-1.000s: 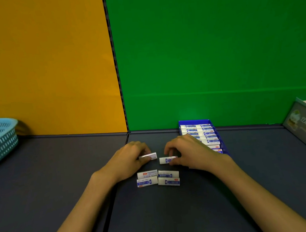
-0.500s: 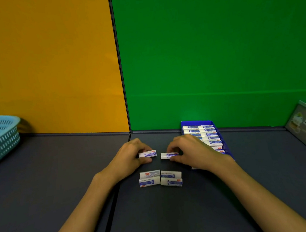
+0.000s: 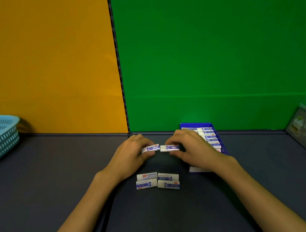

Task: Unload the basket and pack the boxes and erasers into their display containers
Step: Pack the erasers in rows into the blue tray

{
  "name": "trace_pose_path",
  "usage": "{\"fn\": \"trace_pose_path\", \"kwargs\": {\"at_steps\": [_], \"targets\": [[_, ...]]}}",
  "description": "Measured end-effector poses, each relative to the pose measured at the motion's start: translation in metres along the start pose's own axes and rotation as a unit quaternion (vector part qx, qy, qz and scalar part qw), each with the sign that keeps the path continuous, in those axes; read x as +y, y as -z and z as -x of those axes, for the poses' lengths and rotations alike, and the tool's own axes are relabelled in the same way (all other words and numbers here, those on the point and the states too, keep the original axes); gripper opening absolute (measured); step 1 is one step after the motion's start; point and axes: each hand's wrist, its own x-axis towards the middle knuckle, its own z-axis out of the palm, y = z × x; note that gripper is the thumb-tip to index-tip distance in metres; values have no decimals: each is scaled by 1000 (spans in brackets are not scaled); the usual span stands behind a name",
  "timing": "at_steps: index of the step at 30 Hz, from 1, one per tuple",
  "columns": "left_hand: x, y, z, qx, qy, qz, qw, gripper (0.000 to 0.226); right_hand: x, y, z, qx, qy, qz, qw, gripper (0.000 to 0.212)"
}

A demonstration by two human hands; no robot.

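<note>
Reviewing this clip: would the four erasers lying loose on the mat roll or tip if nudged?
Probably not: the four loose erasers are flat rectangular blocks lying on broad faces, so they should slide, not roll. Each hand pinches one with fingertips alone, suggesting they are light and stiff.

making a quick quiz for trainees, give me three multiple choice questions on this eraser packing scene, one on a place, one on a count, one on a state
1. Where is the blue display tray?
A. behind the right hand, by the green wall
B. inside the basket
C. at the table's near edge on the left

2. How many loose erasers lie grouped on the table nearer the person than the hands?
A. two
B. four
C. seven

3. What is the left hand doing?
A. lying flat and empty
B. reaching into the basket
C. pinching an eraser

Answers:
1 A, the tray shows past the right hand against the green wall.
2 B, two rows of two.
3 C, its fingers and thumb pinch the left eraser, while the right hand pinches the right eraser.
</note>
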Motion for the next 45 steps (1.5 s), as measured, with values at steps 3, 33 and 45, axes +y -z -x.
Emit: {"fn": "trace_pose_path", "kwargs": {"at_steps": [3,33,45], "targets": [[16,0,-9,11,-16,-9,1000,28,11,13,7,15,-23,-10,1000,25],[106,-60,-66,-30,-74,-101,992,37,82,51,64,-37,-106,11,994,27],[106,-56,-67,-44,-73,-96,992,35,86,50,67,-30,-91,-10,995,33]]}}
